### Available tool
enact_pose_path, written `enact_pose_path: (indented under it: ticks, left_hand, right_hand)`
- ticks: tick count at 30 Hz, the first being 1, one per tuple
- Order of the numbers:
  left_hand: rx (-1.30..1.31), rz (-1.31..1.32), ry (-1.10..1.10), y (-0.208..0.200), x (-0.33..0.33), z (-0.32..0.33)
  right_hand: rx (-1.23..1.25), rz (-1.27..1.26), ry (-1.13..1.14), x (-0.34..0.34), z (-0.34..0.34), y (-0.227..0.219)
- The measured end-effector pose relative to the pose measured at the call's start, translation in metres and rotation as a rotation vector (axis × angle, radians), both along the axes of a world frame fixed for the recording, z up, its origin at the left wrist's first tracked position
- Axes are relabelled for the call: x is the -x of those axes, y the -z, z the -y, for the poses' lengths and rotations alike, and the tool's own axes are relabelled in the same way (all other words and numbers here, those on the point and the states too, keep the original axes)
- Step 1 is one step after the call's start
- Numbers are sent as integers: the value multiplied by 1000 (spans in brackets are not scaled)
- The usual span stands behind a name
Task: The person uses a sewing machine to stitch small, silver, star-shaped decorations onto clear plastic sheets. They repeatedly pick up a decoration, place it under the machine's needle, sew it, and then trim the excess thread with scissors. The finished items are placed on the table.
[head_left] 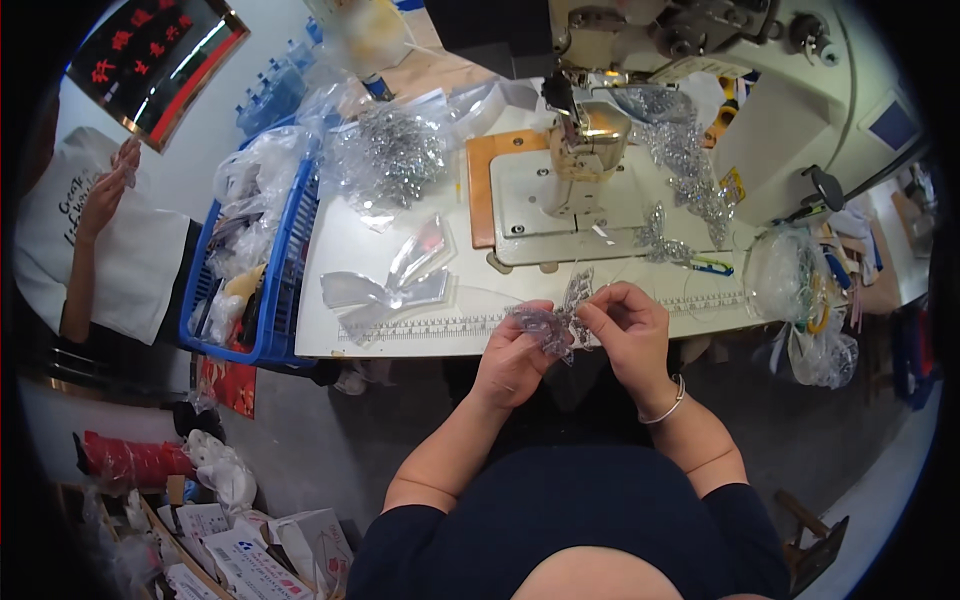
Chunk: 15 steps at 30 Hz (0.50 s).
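Just in front of the table edge, a silver, glittery bow-shaped piece (545,328) is held between my two hands. My left hand (508,362) is closed round its left lobe, the thumb lying over it. The thumb and forefinger of my right hand (634,330) pinch it near its middle, where one lobe stands up. The fingertips partly hide the pinched spot. Beyond them stands a sewing machine (590,150). Similar silver pieces (690,170) lie linked in a chain on its right, ending near another bow (662,238).
A clear plastic bow (390,290) lies left on the table by a ruler strip (430,328). Behind it is a bag of silver pieces (390,150). A blue basket (285,265) stands at the left edge, green-handled snips (712,265) at right. Another person (100,220) is far left.
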<state>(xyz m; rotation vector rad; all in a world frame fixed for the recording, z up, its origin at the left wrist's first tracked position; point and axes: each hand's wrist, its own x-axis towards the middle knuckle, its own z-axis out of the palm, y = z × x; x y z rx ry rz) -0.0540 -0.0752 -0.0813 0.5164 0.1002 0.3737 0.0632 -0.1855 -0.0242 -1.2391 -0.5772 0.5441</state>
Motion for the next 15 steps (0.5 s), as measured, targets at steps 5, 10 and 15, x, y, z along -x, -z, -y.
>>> enact_pose_path:
  ticks: [5,10,15]
  left_hand:
    - [-4,-66,-50,-5,-3,-1]
    - [16,-119,-86,-15,-2,2]
    - [63,-266,-123,-15,-4,-1]
  right_hand:
    - [11,91,15,-1,-3,-2]
    - [-68,154,23,-2,-6,5]
    - [-103,219,-11,-1,2,-7]
